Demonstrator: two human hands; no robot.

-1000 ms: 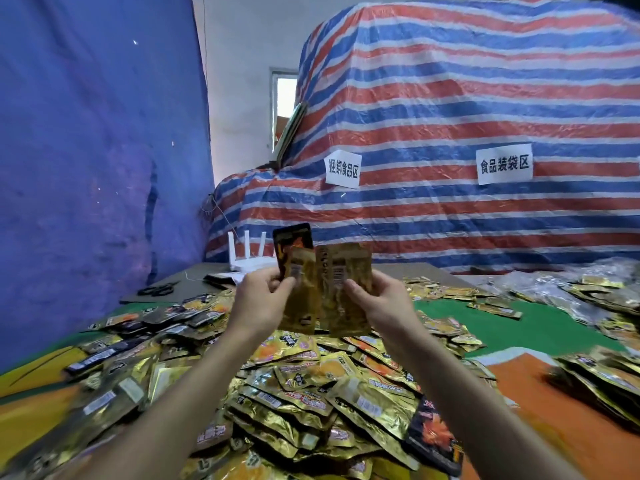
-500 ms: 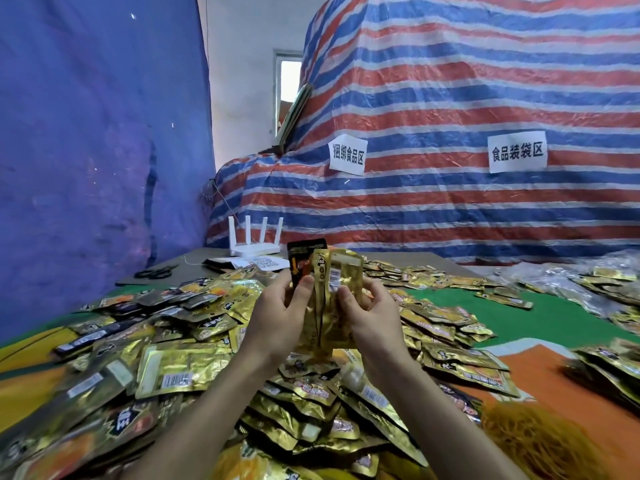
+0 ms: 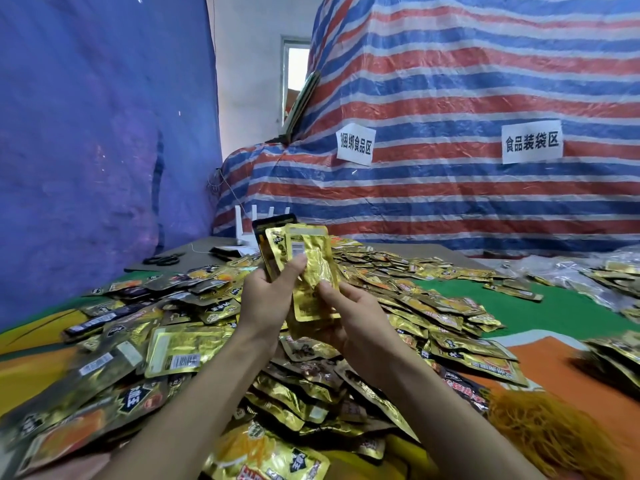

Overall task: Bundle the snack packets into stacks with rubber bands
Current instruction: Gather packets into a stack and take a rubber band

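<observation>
The gold snack packets [image 3: 311, 268] stand upright above the loose heap [image 3: 415, 306], long axis vertical; the left hand [image 3: 266, 299] pinches them; the right hand [image 3: 353, 317] curls its fingers round their lower edge. Low on the right, the rubber bands [image 3: 540, 434] lie nearer the right hand.

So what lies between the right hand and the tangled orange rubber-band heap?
In the head view, loose gold foil snack packets lie overlapping between the right hand and the tangled orange rubber-band heap.

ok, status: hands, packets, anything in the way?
Left hand, right hand both gripping held packets, upright over the loose pile. No band visible on them. Rubber-band heap lower right, nothing blocking it.
</observation>
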